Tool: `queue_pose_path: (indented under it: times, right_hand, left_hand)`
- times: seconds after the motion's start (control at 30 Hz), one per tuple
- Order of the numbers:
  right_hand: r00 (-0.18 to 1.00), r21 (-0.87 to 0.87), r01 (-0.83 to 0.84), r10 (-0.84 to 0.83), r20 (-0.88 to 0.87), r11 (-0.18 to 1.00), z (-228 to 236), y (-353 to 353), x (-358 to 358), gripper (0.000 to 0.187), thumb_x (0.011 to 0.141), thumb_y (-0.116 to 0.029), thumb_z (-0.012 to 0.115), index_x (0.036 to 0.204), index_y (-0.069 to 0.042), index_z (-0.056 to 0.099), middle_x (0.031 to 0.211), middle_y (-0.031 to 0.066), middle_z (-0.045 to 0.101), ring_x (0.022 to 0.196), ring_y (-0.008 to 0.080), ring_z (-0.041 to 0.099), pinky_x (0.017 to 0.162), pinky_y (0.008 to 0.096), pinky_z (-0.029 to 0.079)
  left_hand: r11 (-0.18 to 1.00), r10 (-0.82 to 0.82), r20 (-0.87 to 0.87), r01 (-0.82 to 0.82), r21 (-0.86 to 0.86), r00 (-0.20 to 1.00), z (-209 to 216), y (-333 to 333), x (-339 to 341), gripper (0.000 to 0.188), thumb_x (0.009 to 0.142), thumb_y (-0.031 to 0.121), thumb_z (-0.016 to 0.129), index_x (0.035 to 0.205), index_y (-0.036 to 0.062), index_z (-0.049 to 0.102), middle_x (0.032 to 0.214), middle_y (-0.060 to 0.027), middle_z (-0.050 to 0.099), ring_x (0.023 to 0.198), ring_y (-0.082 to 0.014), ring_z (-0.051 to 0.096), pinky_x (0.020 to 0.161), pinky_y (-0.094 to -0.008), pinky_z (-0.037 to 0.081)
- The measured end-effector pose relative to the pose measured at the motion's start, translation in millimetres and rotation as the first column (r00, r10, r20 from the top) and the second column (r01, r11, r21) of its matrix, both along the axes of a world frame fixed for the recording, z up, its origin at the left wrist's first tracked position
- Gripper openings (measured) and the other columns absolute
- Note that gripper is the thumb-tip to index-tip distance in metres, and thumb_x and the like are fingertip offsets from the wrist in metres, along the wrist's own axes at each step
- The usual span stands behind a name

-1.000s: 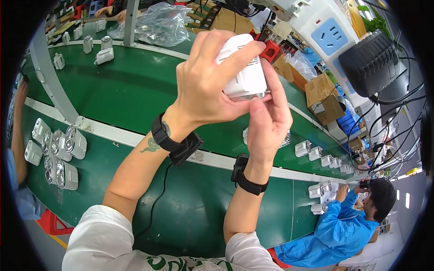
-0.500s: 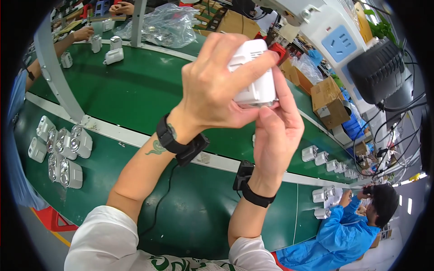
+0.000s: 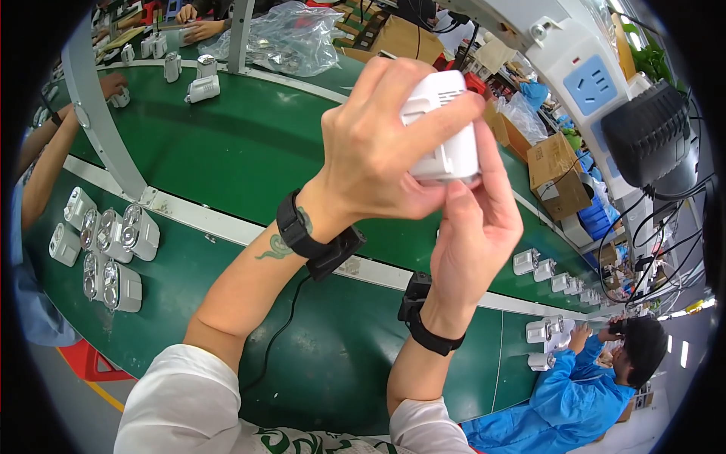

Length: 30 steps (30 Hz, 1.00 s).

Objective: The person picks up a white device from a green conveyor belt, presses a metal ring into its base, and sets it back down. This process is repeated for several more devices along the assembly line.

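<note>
Up in front of me, above the green conveyor [image 3: 249, 144], a white plastic housing [image 3: 458, 157] with rounded corners and vent slots is held in both hands. My left hand [image 3: 367, 140] wraps round its left side, thumb across its face. From below, my right hand [image 3: 478, 234] closes on the lower right edge, with thumb and fingertips against it. Whether a small part sits between those right fingertips is hidden. A black strap with a small black box is on each wrist.
Several white twin-lens units [image 3: 121, 286] stand on the bench at left; more units [image 3: 525, 262] line the belt at right. A power strip [image 3: 558, 60] with a black adapter [image 3: 646, 135] hangs upper right. A co-worker in blue [image 3: 582, 382] sits right; another person's arm [image 3: 49, 155] reaches in left.
Both hands and the housing appear slightly further right in the picture, as does much of the scene. At the left, the other person's hand has moved down to a white unit.
</note>
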State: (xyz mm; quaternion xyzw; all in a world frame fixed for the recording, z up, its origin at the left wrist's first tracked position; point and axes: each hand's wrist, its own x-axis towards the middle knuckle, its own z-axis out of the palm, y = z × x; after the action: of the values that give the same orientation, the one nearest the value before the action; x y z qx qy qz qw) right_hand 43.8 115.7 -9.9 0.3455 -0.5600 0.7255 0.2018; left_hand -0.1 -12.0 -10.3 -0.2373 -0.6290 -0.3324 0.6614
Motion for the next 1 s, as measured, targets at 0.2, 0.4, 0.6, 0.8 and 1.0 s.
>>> queue_pose_path:
  times: [0.2,0.4,0.6,0.8,1.0]
  right_hand:
    - [0.997,-0.058,-0.012,0.016,0.070,0.998,1.4,-10.0,-5.3,0.064,0.090,-0.001,0.064,0.148,0.006,0.036,0.128,0.0178,0.060,0.115,0.0212,0.059,0.101,0.0325,0.045]
    - [0.949,0.198,0.300,-0.271,-0.159,0.933,-10.0,-8.0,-26.1,0.074,0.082,-0.006,0.073,0.147,-0.001,0.038,0.117,0.0170,0.065,0.103,0.0232,0.065,0.092,0.0337,0.051]
    - [0.819,0.807,0.359,-0.573,-0.032,0.469,-43.7,34.8,-66.1,0.063,0.075,-0.011,0.075,0.132,0.001,0.051,0.101,0.0139,0.068,0.089,0.0194,0.066,0.080,0.0319,0.053]
    - [0.753,0.915,0.265,-0.658,0.001,0.304,-128.0,80.8,-118.4,0.073,0.069,-0.017,0.080,0.133,0.002,0.051,0.102,0.0183,0.068,0.093,0.0276,0.067,0.086,0.0355,0.052]
    - [0.745,0.902,0.278,-0.667,0.015,0.331,-115.7,75.3,-105.2,0.082,0.068,-0.023,0.083,0.138,0.000,0.049,0.116,0.0226,0.064,0.107,0.0333,0.064,0.094,0.0388,0.050]
  left_hand:
    - [1.000,-0.021,0.119,0.022,-0.006,0.993,5.3,-9.1,3.1,0.058,0.060,0.027,0.086,0.112,0.0102,0.070,0.103,-0.0124,0.063,0.091,-0.0271,0.063,0.072,-0.0356,0.055]
    - [0.620,-0.783,0.496,0.533,0.576,0.374,-8.6,2.7,-21.7,0.080,0.068,0.048,0.084,0.124,-0.0023,0.057,0.114,-0.0223,0.059,0.100,-0.0318,0.062,0.068,-0.0351,0.055]
    - [0.911,-0.295,0.946,0.338,0.236,0.133,-60.2,-45.1,-78.7,0.118,0.071,0.073,0.070,0.143,-0.0130,0.033,0.136,-0.0345,0.048,0.125,-0.0428,0.052,0.100,-0.0422,0.047]
    - [0.740,0.419,0.888,-0.638,-0.213,0.189,-155.2,-207.7,-187.5,0.085,0.074,0.033,0.078,0.143,0.0007,0.038,0.144,-0.0253,0.038,0.137,-0.0474,0.031,0.104,-0.0561,0.041]
    - [0.643,0.428,0.898,-0.733,-0.220,0.106,-204.8,-316.4,-197.6,0.077,0.076,0.019,0.070,0.145,0.0085,0.037,0.147,-0.0210,0.033,0.139,-0.0453,0.029,0.100,-0.0642,0.041]
